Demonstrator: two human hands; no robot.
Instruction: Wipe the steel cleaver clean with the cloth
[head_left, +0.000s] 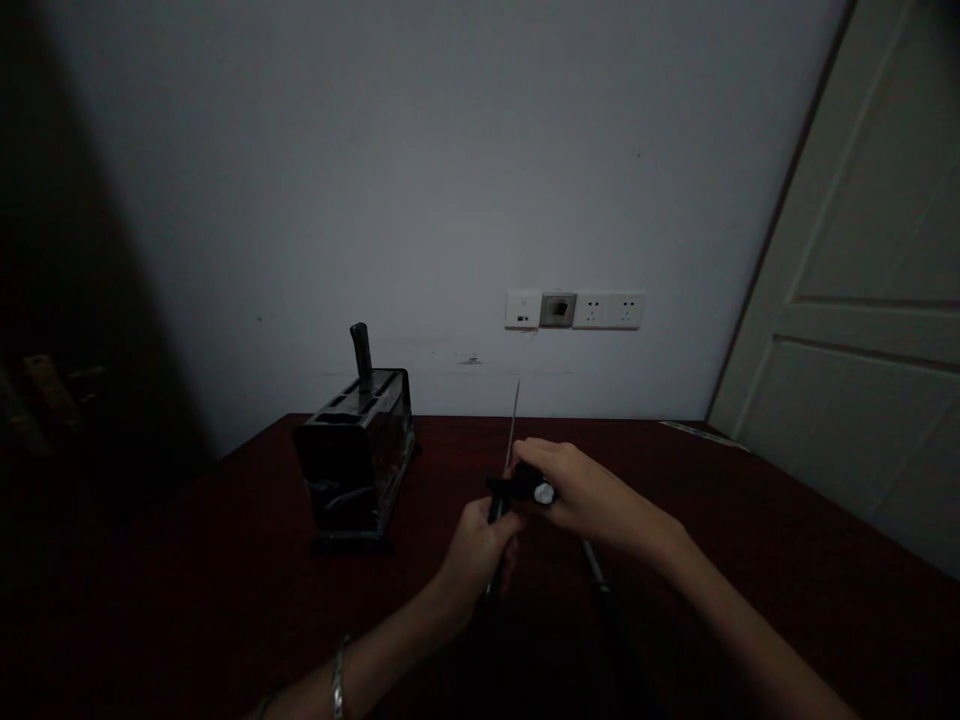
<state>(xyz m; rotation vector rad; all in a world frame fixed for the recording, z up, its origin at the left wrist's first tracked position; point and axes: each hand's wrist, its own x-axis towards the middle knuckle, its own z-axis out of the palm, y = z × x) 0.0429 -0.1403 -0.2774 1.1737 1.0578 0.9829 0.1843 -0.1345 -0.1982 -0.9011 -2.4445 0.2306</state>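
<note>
We work at a dark red table (pixel 750 520) set against a pale wall, with a door (pixel 862 300) at the right and a row of wall sockets (pixel 575 310) above the table's far edge.

The largest item on the table is a dark knife block (pixel 356 460), standing well left of both hands. One handle (pixel 361 352) rises upright from a slot at its back; the other slots appear unoccupied, though the dim light leaves this uncertain.

Both hands meet near the table's middle. Our right hand (pixel 592 495) is closed over a small black sharpener (pixel 525 490) with a pale round spot on its side — fingers wrapped around the body, thumb side toward us. Our left hand (pixel 472 555) sits just below and left of it, fingers pressed together around a dark knife handle (pixel 493 580).

The controlling relation is the knife's long axis. The blade (pixel 513 425) runs from the left hand's grip up and away from us, nearly vertical in the view, passing through or directly behind the sharpener and ending in a thin tip before the wall. The blade therefore lies beyond the left grip, with the right hand touching the tool at the blade's base — we cannot tell whether the edge sits in a slot.

A second dark rod-like object (pixel 596 570) lies on the table below the right wrist; its identity is unclear.

A bracelet (pixel 339 675) circles the left wrist.
</note>
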